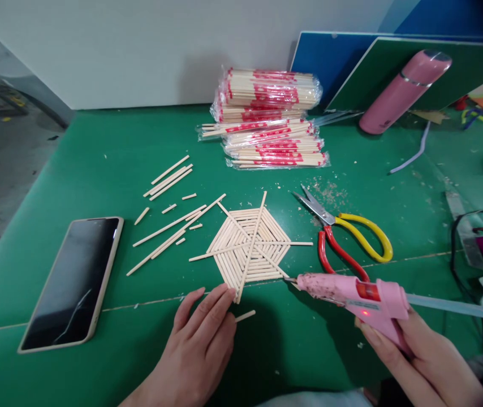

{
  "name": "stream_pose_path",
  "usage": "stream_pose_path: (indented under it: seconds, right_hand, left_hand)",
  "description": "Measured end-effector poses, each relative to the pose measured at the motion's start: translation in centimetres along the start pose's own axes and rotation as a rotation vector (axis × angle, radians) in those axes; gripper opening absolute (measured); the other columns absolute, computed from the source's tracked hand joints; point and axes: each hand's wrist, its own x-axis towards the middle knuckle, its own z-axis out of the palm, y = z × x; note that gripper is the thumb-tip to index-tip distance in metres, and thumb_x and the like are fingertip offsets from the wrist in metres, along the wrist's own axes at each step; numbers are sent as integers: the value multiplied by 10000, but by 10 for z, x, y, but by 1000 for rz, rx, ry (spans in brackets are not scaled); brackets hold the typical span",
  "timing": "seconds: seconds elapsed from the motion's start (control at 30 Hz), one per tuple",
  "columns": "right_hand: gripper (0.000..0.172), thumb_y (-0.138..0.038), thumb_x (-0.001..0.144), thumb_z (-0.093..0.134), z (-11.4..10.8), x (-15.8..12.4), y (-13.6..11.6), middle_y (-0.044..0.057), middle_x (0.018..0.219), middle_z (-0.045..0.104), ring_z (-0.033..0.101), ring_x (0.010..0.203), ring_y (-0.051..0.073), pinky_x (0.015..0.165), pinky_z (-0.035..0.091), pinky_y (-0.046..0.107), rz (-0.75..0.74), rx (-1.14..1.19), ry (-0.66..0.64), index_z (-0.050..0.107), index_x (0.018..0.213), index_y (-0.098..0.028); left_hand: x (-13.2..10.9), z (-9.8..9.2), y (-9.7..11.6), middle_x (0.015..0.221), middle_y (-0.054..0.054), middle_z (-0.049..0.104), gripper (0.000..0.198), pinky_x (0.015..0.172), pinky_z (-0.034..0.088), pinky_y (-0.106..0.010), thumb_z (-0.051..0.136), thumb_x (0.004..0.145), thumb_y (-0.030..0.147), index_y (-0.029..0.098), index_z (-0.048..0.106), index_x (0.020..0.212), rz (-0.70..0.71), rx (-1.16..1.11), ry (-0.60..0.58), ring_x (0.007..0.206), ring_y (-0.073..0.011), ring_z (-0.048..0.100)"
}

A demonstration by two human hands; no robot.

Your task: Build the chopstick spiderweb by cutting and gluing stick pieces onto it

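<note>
A hexagonal web of wooden sticks (250,245) lies flat on the green table, with longer sticks crossing at its centre. My left hand (203,339) rests palm down at its lower left corner, fingers stretched out and fingertips on the stick ends. A loose stick (245,316) pokes out beside that hand; its other end is hidden. My right hand (411,350) is wrapped round the handle of a pink glue gun (356,294), whose red light is lit. The gun's nozzle is at the web's lower right corner. A clear glue stick (457,306) runs out of its back.
Scissors (330,220) lie right of the web, loose sticks (169,237) left of it. A phone (72,282) is at the left. Wrapped chopstick packs (271,118) and a pink bottle (405,93) are at the back. Black cable (453,254) lies at the right.
</note>
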Motion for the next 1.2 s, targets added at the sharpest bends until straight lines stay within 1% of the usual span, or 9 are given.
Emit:
stream_pose_path:
  seconds: [0.13,0.3,0.5,0.63,0.73,0.8,0.9,1.07,1.2]
  right_hand:
    - [318,-346,845,429,0,1,-2,43,838,627,618,784,208,640,510,277,-3,-2,7,436,1140,-226]
    - [355,-344,857,410,0,1,-4,49,866,620,604,877,223,676,515,287,-18,-30,-5,383,1197,-245]
    - [323,-350,852,409,-1,1,-4,60,867,622,617,839,223,667,525,285,-28,-64,14,414,1151,-229]
    - [332,-355,845,435,0,1,-4,48,890,628,623,825,199,647,524,241,-48,-79,44,426,1151,-226]
    - [308,-341,849,436,0,1,-4,34,916,624,624,788,172,638,514,215,-27,-80,51,436,1136,-231]
    - [292,-340,853,429,0,2,-3,25,895,619,621,769,161,629,509,203,-21,-70,56,440,1124,-231]
    - [316,-353,850,436,1,2,1,16,857,613,616,771,157,610,505,184,-45,-55,67,428,1142,-231]
    - [299,-349,849,444,1,2,5,13,877,609,607,714,138,592,501,176,-56,-52,62,441,1127,-238]
    - [301,-345,851,441,0,2,3,11,818,599,606,770,152,605,502,178,-79,-40,64,442,1129,-230]
  left_hand:
    - [0,0,0,1117,-101,594,128,1004,254,-395,499,783,92,137,592,860,3,-7,2,1093,-221,502]
    - [0,0,1,1123,-100,592,120,1007,247,-396,510,783,96,139,591,860,-12,-22,-5,1093,-224,503]
    - [0,0,0,1121,-102,593,112,1002,253,-394,505,789,104,134,591,855,-2,-18,-1,1094,-224,502]
    - [0,0,0,1119,-100,595,120,1002,254,-401,493,792,100,138,589,853,1,-11,-5,1094,-226,502]
    - [-1,0,0,1119,-109,593,127,1001,249,-407,505,787,95,131,591,873,1,-21,-10,1095,-232,499]
    - [-1,0,0,1124,-112,590,128,1001,245,-410,513,784,94,128,591,880,0,-27,-12,1098,-234,496]
    - [-1,0,0,1123,-109,591,113,1002,247,-407,514,786,100,131,591,861,-3,-25,-3,1093,-231,500]
    - [-1,0,0,1121,-99,594,117,997,253,-397,502,789,95,136,587,858,-11,-25,-3,1091,-223,504]
    - [-1,0,0,1122,-99,592,116,997,252,-402,502,791,99,137,587,860,-8,-25,-6,1093,-225,501]
